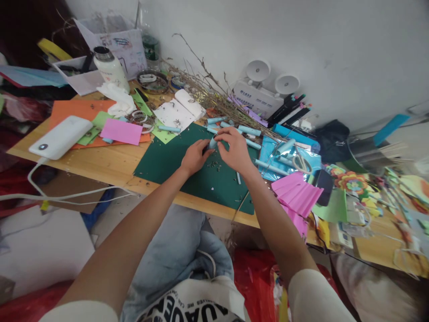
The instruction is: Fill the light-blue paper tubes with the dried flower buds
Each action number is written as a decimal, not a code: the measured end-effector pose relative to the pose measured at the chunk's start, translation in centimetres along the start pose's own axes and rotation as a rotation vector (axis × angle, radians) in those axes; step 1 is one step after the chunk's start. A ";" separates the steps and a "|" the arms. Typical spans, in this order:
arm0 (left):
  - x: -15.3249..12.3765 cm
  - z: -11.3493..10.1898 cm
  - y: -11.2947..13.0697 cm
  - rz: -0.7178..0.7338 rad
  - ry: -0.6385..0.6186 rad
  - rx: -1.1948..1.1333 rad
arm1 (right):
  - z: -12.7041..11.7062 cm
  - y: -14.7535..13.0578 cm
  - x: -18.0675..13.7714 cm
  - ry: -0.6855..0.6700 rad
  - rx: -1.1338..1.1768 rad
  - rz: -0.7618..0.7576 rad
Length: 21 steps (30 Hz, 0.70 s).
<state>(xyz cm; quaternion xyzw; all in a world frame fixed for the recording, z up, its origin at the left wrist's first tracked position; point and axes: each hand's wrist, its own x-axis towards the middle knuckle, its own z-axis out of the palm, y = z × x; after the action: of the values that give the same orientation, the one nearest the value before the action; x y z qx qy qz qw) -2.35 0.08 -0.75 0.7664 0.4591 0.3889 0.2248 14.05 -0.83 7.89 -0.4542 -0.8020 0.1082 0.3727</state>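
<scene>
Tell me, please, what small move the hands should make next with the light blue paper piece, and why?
Probably finish the roll: both the left hand and right hand pinch the light blue paper piece above the green mat, and finished blue rolls lie just beyond.

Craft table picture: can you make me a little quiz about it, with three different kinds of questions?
1. True or false: both hands are on a small light blue paper roll.
2. What lies under the hands? A) orange paper B) green mat C) bare wood
3. Fill in: the scissors lie on a shiny ____ sheet.

Key:
1. True; the left hand and the right hand pinch it together.
2. B
3. blue
</scene>
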 end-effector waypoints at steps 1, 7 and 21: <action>0.0 0.0 0.0 -0.003 0.002 0.001 | 0.0 0.1 -0.2 0.036 0.023 0.018; 0.0 0.1 0.0 -0.002 0.013 0.014 | 0.3 0.6 -0.8 0.106 0.068 0.179; 0.0 0.2 -0.2 -0.009 0.005 0.019 | 0.8 -0.1 -0.4 -0.149 -0.226 0.061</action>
<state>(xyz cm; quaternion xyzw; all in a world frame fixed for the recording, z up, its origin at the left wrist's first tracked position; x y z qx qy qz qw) -2.29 0.19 -1.00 0.7656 0.4668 0.3855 0.2178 13.54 -1.11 7.20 -0.5080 -0.8204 0.0619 0.2550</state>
